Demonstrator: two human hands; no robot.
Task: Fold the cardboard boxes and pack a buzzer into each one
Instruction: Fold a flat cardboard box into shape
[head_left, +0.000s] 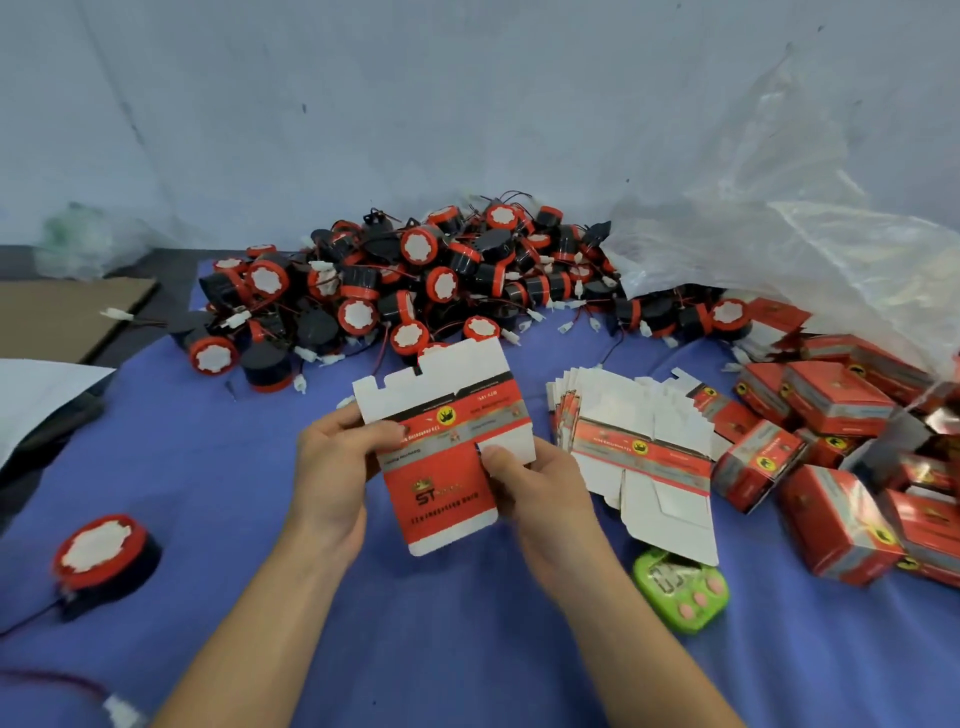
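Red-and-white cardboard, a flat box (447, 452), is being held above the blue cloth (441, 649) on the counter, at the middle of the view. It is being pinched at its left edge by the left hand (332, 467), thumb on the print, and at its right edge by the right hand (540, 493). Just right of it a stack (639, 452) of flat boxes is lying, partly covering a green timer (680, 592). Behind, a pile (415, 280) of buzzers is being kept; one buzzer (101, 551) is lying apart at the left. Folded boxes (831, 405) are being heaped at the right, under a plastic bag (805, 249).
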